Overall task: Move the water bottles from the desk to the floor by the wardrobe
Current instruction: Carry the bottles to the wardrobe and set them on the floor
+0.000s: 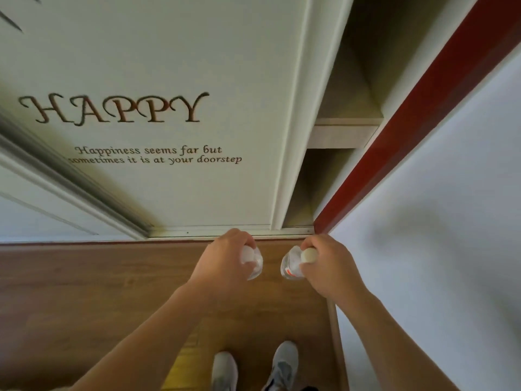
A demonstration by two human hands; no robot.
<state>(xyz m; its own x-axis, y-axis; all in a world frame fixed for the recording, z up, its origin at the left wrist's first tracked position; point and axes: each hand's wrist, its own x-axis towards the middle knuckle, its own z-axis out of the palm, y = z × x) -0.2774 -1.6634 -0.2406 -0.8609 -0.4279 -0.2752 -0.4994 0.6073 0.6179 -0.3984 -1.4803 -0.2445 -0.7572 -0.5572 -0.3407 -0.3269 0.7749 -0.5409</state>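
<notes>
Two clear plastic water bottles are seen from above, held upright over the wooden floor (98,292), just short of the wardrobe door (169,66) that rises at twelve o'clock from the hands. The left bottle (255,268) is gripped at the neck by the left hand (225,261), the fingers curled round it just under the left cap (248,253). The right bottle (290,268) is gripped in the same way by the right hand (329,268), below the right cap (308,255). The right bottle lies at three o'clock of the left one, near it but apart. Whether the bases are touching the floor cannot be told — they are hidden under the bottles' own shoulders. The walls are judged thin and soft, likely to dent if squeezed at mid-body and smooth enough to slip, so the stiffer neck beneath each cap is judged the soundest hold. How full they are cannot be read, so their weight is left open. Grey shoes (224,368) are seen at six o'clock, and a white wall (437,221) at three o'clock.
</notes>
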